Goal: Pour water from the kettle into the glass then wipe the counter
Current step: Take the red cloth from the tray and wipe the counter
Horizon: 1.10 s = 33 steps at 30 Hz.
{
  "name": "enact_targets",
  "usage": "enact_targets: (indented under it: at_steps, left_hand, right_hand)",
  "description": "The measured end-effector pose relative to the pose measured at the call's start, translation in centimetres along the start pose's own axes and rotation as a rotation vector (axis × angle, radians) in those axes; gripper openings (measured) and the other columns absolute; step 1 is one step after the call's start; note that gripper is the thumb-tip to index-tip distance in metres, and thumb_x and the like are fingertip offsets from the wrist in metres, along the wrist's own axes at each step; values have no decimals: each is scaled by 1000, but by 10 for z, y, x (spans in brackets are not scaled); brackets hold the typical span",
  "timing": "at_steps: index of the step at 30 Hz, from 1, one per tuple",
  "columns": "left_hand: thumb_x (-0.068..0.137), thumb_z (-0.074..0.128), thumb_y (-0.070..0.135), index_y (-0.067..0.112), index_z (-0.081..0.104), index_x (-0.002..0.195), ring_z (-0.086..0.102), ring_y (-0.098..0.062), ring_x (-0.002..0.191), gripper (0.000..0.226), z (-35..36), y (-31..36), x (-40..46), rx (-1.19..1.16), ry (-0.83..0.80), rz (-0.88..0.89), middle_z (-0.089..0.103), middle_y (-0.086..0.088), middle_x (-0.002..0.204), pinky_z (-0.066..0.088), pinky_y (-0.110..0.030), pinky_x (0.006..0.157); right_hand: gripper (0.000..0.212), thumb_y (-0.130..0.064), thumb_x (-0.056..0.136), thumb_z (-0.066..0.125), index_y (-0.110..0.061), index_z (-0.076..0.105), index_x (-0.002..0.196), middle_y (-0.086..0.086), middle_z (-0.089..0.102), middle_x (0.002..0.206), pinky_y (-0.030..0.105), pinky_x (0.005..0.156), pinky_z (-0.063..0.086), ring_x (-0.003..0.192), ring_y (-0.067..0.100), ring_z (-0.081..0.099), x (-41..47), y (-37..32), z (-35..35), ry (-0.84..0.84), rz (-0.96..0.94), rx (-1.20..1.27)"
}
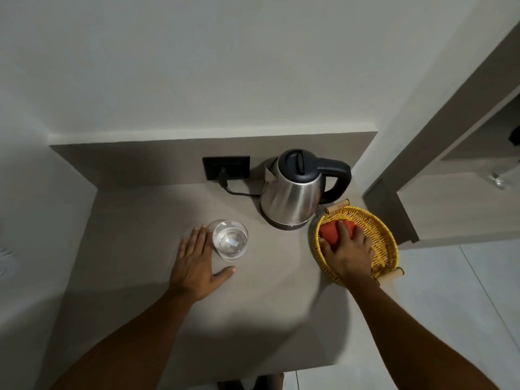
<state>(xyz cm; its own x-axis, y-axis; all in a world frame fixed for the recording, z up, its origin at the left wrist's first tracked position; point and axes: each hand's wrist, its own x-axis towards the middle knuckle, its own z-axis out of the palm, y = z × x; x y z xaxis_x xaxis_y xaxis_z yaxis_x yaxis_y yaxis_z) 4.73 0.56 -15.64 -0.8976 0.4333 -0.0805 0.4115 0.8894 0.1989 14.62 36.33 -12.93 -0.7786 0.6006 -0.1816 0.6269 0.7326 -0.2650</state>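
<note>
Stainless steel with a black lid and handle, the electric kettle (292, 192) stood upright on its base at the back of the grey counter (267, 291), beyond the fingertips of both hands, its black cord (239, 192) running to a black wall socket (226, 167).

The left hand (197, 263) lay flat on the counter, fingers straight and together, thumb spread wide, gripping nothing. The clear round drinking glass (230, 240), with water in it, stood just to the thumb side of those fingers, touching or nearly touching the index finger.

The right hand (349, 253) reached into the yellow woven wicker tray (385, 243), fingers curled over the folded orange-red cloth (333, 230) with the thumb at its near edge. Whether the cloth was lifted could not be told.
</note>
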Motion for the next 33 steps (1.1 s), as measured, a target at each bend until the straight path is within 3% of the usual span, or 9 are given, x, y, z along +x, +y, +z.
enact_targets:
  at_steps: [5, 10, 13, 17, 20, 23, 25, 30, 33]
  left_hand:
    - [76, 25, 93, 8, 26, 156, 18, -30, 154, 117, 3, -1, 1, 11, 0, 8, 29, -14, 164, 16, -50, 124]
    - [75, 29, 94, 9, 21, 157, 14, -27, 156, 119, 6, -2, 1, 23, -5, 9, 26, -11, 166, 17, -51, 126]
    - [75, 27, 95, 9, 17, 158, 10, -25, 156, 120, 9, -4, 2, 25, -9, -2, 22, -10, 167, 15, -51, 127]
    - [71, 26, 97, 12, 4, 160, -3, -22, 157, 125, 6, -6, 5, -23, -79, -6, 9, -6, 170, 1, -47, 127]
    - [60, 50, 95, 20, -1, 160, -10, -19, 156, 135, -3, 2, 14, -164, -146, -61, 2, -1, 171, -7, -46, 125]
    - [45, 81, 78, 38, 25, 151, 8, -19, 156, 126, -20, 17, 26, -504, -95, -139, 31, 8, 162, -1, -58, 125]
    - [46, 89, 68, 41, 41, 141, 18, -18, 153, 110, -27, 27, 32, -581, -10, -150, 45, 11, 152, 3, -66, 122]
    - [52, 93, 55, 34, 56, 131, 20, -14, 154, 90, -38, 38, 26, -602, 39, -241, 51, 2, 151, 3, -66, 121]
    - [49, 95, 52, 31, 60, 124, 36, -15, 145, 86, -57, 42, 30, -655, 111, -236, 57, 5, 140, 13, -62, 121]
  right_hand:
    - [63, -54, 96, 54, -26, 36, 149, 20, 39, 146, 60, 108, 35, 130, 43, 35, 6, -2, -7, 56, 30, 132]
    - [65, -50, 93, 61, -31, 34, 149, 16, 38, 145, 53, 102, 36, 127, 38, 34, -23, -33, -15, 311, -110, 333]
    - [69, -54, 91, 62, -34, 33, 151, 10, 31, 151, 51, 102, 37, 130, 36, 32, -54, -66, 6, 228, -267, 253]
    - [65, -62, 94, 49, -32, 33, 150, 16, 33, 153, 55, 105, 38, 131, 39, 36, -70, -89, 43, 36, -357, 92]
    - [66, -66, 92, 42, -30, 36, 147, 18, 37, 152, 54, 102, 39, 128, 41, 39, -62, -90, 54, 26, -378, -22]
    - [67, -70, 91, 39, -31, 36, 146, 17, 39, 150, 54, 100, 40, 127, 40, 40, -49, -89, 55, 45, -404, -52]
    - [67, -70, 92, 39, -31, 36, 146, 17, 39, 150, 54, 101, 40, 128, 41, 40, -48, -89, 53, 40, -410, -52]
    - [66, -70, 94, 37, -31, 37, 148, 17, 38, 153, 53, 103, 40, 130, 39, 39, -83, -89, 59, -39, -527, -55]
    - [66, -71, 94, 32, -34, 37, 148, 16, 34, 156, 55, 108, 36, 135, 40, 35, -114, -98, 68, -119, -646, -53]
